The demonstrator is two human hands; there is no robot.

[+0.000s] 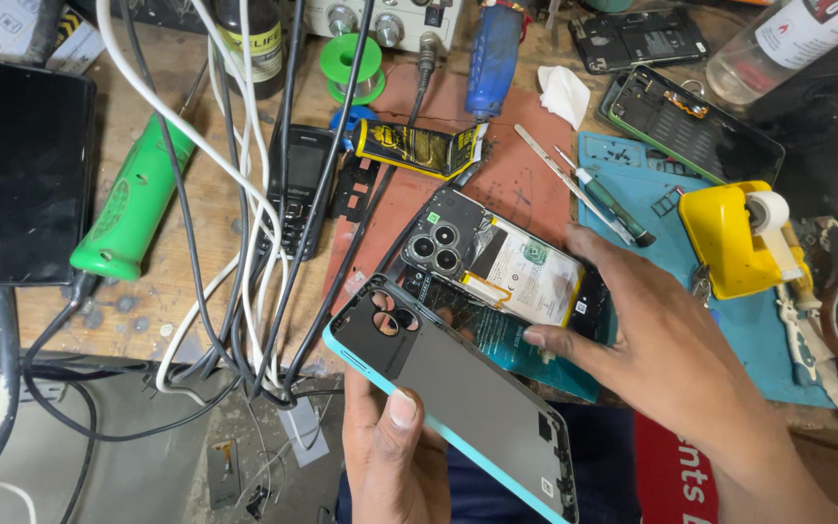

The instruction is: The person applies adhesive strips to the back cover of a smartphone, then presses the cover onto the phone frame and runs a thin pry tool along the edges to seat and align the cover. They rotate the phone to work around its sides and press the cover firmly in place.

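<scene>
- Head view: left hand [390, 451] is gripping a detached phone back cover [458, 388], thumb pressing its dark matte inner face, fingers hidden underneath; the grip is closing firmly on the cover.
- Cover is lying tilted across the lower middle, a flat rounded rectangle with a turquoise rim and round camera cut-outs near its upper corner.
- Right hand [671, 340] is reaching in from the right, fingers stretched long and loosely spread, fingertips touching the edge of an opened smartphone [497, 272]; the grip is wide, closing on nothing.
- Opened smartphone is resting on the surface [147, 311] just behind the cover, showing a black camera cluster with three lenses, a pale battery with a glossy label, and a yellow pull tab.
- Worn wooden surface is carrying a reddish mat [526, 184] and a blue mat [768, 349].
- Yellow plastic tape dispenser [729, 243] is sitting on the blue mat, holding a white roll.
- Metal tweezers [560, 180] and a slim screwdriver [613, 209] are lying beside each other.
- Crumpled yellow-and-black tube [419, 147], a green-handled tool [133, 209], a small black keypad phone [298, 189] and tangled black and white cables [244, 243] are crowding the left.
</scene>
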